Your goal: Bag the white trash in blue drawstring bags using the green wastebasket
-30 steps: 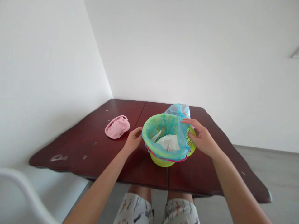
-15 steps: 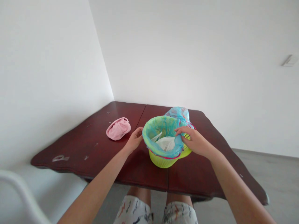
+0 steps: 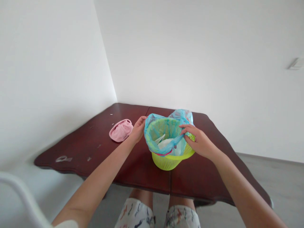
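The left hand (image 3: 138,129) pinches the edge of a blue plastic bag (image 3: 149,143) between thumb and fingertips, at the far left of the basket's rim. Its other fingers are curled in, so the hand is mostly closed. The right hand (image 3: 196,139) grips the bag too, over the right side of the basket, with the index finger stretched along the plastic and the thumb bent beneath; this hand is a little more open than the left.

The bag lines a yellow-green basket (image 3: 165,163), which sits upright on the dark red table (image 3: 140,177), near its front edge. At the right the basket's rim shows bare, and the bag's edge slants across the opening from the right hand. Inside lies something white (image 3: 164,143) (paper or plastic, I cannot tell which). A blue bundle (image 3: 182,114) rests just behind the basket, and a pink cap (image 3: 121,130) lies left of it, near the left hand.
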The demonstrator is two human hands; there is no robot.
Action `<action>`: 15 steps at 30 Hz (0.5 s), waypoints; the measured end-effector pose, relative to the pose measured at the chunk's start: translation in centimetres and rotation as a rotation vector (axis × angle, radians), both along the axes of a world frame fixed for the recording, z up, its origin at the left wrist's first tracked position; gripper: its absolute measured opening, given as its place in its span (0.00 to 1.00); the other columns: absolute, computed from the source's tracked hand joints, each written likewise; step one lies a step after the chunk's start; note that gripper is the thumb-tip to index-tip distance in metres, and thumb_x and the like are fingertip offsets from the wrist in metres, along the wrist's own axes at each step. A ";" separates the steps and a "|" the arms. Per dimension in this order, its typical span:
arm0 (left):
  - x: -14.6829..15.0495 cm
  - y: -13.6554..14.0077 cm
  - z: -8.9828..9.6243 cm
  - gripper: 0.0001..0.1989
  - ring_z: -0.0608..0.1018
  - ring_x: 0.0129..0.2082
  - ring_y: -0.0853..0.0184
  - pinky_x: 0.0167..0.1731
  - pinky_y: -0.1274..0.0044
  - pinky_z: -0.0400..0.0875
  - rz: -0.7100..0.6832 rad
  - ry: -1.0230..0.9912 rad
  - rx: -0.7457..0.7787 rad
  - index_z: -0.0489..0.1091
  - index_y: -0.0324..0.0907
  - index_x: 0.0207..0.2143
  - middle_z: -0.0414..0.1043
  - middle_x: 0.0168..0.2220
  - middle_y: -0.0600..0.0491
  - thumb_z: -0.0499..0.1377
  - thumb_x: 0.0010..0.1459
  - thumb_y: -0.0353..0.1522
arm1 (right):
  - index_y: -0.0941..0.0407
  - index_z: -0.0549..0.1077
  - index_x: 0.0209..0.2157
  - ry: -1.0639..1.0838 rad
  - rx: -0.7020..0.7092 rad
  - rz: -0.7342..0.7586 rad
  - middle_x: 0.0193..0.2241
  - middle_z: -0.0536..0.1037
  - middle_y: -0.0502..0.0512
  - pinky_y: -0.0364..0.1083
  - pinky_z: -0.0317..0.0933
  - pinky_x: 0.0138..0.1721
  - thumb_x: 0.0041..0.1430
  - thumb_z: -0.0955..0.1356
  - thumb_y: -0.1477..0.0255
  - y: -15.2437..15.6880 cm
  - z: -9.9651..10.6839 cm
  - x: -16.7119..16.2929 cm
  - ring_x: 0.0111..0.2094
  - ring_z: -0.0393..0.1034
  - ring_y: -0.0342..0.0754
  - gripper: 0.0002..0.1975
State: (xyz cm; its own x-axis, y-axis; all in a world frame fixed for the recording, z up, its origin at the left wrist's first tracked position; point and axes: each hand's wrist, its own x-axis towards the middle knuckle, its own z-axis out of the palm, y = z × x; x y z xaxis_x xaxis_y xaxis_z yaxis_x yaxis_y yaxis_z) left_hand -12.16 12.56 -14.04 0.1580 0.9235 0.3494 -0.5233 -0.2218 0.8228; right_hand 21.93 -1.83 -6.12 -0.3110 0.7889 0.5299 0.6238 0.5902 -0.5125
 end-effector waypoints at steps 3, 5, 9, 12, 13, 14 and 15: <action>0.2 0.6 2.0 0.29 0.87 0.54 0.59 0.52 0.72 0.80 -0.023 -0.002 0.064 0.74 0.47 0.43 0.87 0.57 0.50 0.86 0.55 0.50 | 0.48 0.82 0.45 0.043 0.025 -0.019 0.69 0.84 0.60 0.67 0.69 0.75 0.70 0.71 0.75 -0.2 0.5 -0.1 0.69 0.81 0.63 0.09; 0.2 0.5 3.1 0.26 0.86 0.59 0.56 0.57 0.69 0.80 -0.029 0.035 0.109 0.74 0.46 0.44 0.86 0.63 0.48 0.84 0.60 0.48 | 0.47 0.82 0.45 0.086 0.047 -0.028 0.70 0.83 0.59 0.68 0.67 0.77 0.70 0.71 0.76 -0.5 0.7 -0.2 0.71 0.79 0.63 0.10; -0.3 -0.5 4.7 0.18 0.88 0.57 0.54 0.56 0.67 0.80 -0.012 0.124 0.114 0.74 0.46 0.44 0.88 0.62 0.45 0.77 0.64 0.43 | 0.47 0.80 0.46 0.150 0.091 -0.005 0.71 0.82 0.60 0.69 0.65 0.78 0.71 0.72 0.75 -1.3 0.6 -0.4 0.73 0.77 0.64 0.08; -0.8 -1.1 5.6 0.13 0.88 0.51 0.53 0.51 0.67 0.80 -0.090 0.176 0.051 0.73 0.46 0.42 0.90 0.54 0.46 0.73 0.61 0.38 | 0.48 0.80 0.45 0.163 0.091 0.022 0.75 0.79 0.62 0.69 0.66 0.77 0.76 0.72 0.70 -2.2 0.6 -0.4 0.74 0.76 0.66 0.03; -1.0 -1.2 6.0 0.12 0.88 0.49 0.53 0.50 0.66 0.80 -0.123 0.198 0.034 0.73 0.46 0.42 0.90 0.50 0.47 0.72 0.61 0.38 | 0.49 0.80 0.43 0.160 0.083 0.035 0.75 0.79 0.62 0.68 0.67 0.75 0.78 0.71 0.68 -2.5 0.5 -0.5 0.73 0.76 0.66 0.06; -1.1 -1.2 6.3 0.12 0.87 0.47 0.53 0.49 0.67 0.79 -0.136 0.232 0.031 0.74 0.46 0.41 0.89 0.46 0.47 0.71 0.62 0.39 | 0.49 0.81 0.41 0.156 0.072 0.049 0.75 0.79 0.62 0.68 0.69 0.73 0.81 0.69 0.66 -2.8 0.5 -0.5 0.72 0.77 0.67 0.10; -1.2 -1.2 6.6 0.12 0.86 0.45 0.54 0.47 0.67 0.79 -0.127 0.285 0.045 0.74 0.45 0.40 0.88 0.43 0.48 0.70 0.63 0.41 | 0.50 0.81 0.39 0.155 0.066 0.061 0.74 0.80 0.61 0.67 0.71 0.71 0.84 0.67 0.64 -3.0 0.5 -0.6 0.71 0.79 0.67 0.15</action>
